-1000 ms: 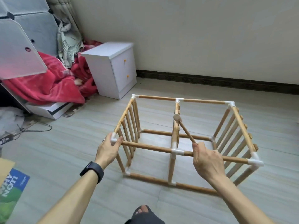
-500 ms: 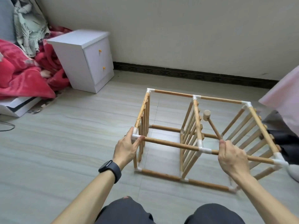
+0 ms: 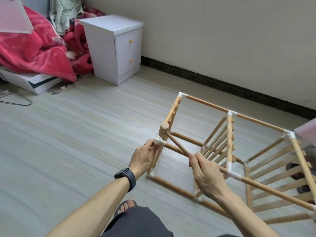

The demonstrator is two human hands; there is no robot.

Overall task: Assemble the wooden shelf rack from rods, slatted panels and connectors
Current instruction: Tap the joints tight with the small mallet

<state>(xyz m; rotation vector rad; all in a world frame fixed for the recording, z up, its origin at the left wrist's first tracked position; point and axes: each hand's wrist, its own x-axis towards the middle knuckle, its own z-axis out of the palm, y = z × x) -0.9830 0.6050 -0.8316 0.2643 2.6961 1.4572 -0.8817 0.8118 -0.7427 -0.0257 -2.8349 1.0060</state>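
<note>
I judge I'm seating joints. My right hand (image 3: 205,171) grips the mallet (image 3: 163,129); my left hand (image 3: 142,159) pinches the connector (image 3: 159,142) at its ten o'clock. Next needs a square tap there.

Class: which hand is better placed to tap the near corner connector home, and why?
Right, probably. The right hand grips the wooden mallet by its handle, with its head close above the white corner connector. The left hand holds that corner, steadying the rack.

floor (image 3: 68,134): pale planks | wall (image 3: 222,31): beige | nightstand (image 3: 116,47): white, two drawers
</note>
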